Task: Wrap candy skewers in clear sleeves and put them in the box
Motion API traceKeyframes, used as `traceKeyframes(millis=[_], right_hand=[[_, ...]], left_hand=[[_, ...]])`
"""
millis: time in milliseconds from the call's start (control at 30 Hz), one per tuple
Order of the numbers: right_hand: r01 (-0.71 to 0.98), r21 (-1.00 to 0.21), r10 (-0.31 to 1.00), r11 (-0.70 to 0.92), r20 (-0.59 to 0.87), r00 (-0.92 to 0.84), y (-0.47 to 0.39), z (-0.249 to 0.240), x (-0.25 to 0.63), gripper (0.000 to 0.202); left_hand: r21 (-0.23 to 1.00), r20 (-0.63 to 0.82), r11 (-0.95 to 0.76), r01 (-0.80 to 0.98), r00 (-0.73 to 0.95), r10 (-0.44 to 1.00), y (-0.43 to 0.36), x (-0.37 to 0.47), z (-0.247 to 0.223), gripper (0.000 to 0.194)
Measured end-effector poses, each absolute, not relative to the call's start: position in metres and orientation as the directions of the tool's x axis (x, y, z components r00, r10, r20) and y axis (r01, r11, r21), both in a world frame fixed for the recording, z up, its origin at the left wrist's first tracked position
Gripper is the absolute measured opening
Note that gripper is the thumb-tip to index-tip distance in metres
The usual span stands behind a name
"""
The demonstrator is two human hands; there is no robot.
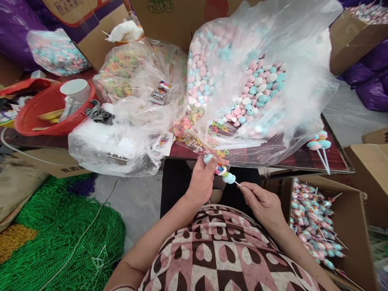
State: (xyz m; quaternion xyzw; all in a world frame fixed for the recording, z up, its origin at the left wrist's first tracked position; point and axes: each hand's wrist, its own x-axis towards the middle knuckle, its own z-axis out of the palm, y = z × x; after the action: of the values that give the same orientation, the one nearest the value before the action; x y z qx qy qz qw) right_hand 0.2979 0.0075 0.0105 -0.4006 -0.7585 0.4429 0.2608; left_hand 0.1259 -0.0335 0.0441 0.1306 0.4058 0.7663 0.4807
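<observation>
Just in front of the table edge, I hold a marshmallow skewer (229,178) slanting down to the right. My left hand (201,180) is closed around its upper part, where a brightly coloured printed piece shows between thumb and fingers. Pale blue marshmallow pieces sit below that grip. The lower end of the white stick is pinched by my right hand (260,200). A printed clear wrapper (191,143) lies at the table edge just beyond my left hand; whether it touches the skewer I cannot tell. Small candy rings (222,153) lie close by.
A large clear bag of pastel marshmallows (260,85) covers the table's right side. Left of it are a bag of candy rings (121,72) and a red basket (24,117). Finished skewers (319,143) rest at the right corner. Below, a carton (351,238) holds many wrapped ones.
</observation>
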Motion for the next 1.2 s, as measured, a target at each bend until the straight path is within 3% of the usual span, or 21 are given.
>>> traceKeyframes(millis=[267, 433, 633, 700, 867, 933, 1067, 1200], right_hand=[[0.208, -0.971, 0.83, -0.118, -0.211, -0.516, 0.003, 0.025, 0.267, 0.028], [0.221, -0.974, 0.855, -0.046, -0.152, -0.495, 0.005, 0.016, 0.268, 0.024], [0.302, -0.948, 0.833, 0.099, -0.086, -0.546, 0.001, 0.014, 0.261, 0.021], [0.302, -0.951, 0.821, 0.073, -0.114, -0.559, 0.0, 0.015, 0.257, 0.023], [0.231, -0.943, 0.748, -0.238, -0.33, -0.576, 0.003, 0.014, 0.248, 0.035], [0.213, -0.932, 0.723, -0.293, -0.362, -0.588, 0.004, 0.013, 0.247, 0.036], [0.227, -0.932, 0.7, -0.282, -0.362, -0.616, 0.006, 0.012, 0.247, 0.037], [0.239, -0.958, 0.741, -0.161, -0.277, -0.612, 0.006, 0.014, 0.246, 0.033]], left_hand=[[0.722, -0.204, -0.186, -0.667, -0.462, 0.863, -0.033, 0.115, 0.041, 0.033], [0.681, -0.19, -0.256, -0.686, -0.503, 0.843, -0.034, 0.098, 0.046, 0.031], [0.692, -0.252, -0.203, -0.693, -0.496, 0.831, -0.029, 0.108, 0.036, 0.022], [0.707, -0.224, -0.2, -0.679, -0.483, 0.846, -0.028, 0.114, 0.032, 0.022], [0.737, -0.219, -0.172, -0.653, -0.471, 0.855, -0.03, 0.117, 0.03, 0.027], [0.723, -0.227, -0.171, -0.67, -0.464, 0.856, -0.031, 0.113, 0.03, 0.03], [0.684, -0.224, -0.193, -0.704, -0.453, 0.863, -0.032, 0.104, 0.029, 0.034], [0.692, -0.251, -0.162, -0.703, -0.445, 0.86, -0.031, 0.106, 0.026, 0.026]])
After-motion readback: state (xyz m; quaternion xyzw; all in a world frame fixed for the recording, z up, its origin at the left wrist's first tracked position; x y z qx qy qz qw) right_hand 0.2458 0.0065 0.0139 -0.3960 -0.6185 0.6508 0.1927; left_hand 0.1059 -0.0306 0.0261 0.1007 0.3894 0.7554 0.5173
